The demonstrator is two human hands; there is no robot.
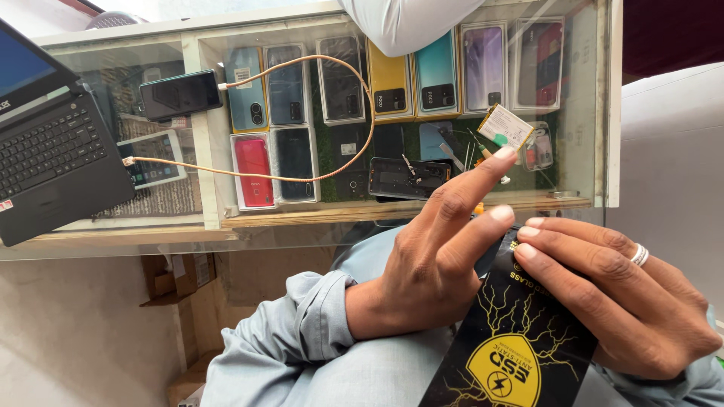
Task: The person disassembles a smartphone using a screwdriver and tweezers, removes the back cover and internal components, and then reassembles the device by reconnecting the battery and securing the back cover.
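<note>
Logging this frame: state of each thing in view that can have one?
Black packet: pinched at its top edge by both hands, over the lap.
Left hand: grip on the packet, index finger raised.
Right hand: fingers flat on the packet, ring on one.
Laptop: lid open, screen lit.
Black phone: screen dark, cable plugged in.
Braided cable: looped across the glass counter.
Disassembled phone: back off.

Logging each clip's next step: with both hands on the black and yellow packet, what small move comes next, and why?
Probably pull the top edge apart. Both hands, left hand and right hand, meet at the top of the black packet, fingertips on its edge, and it looks unopened.
</note>
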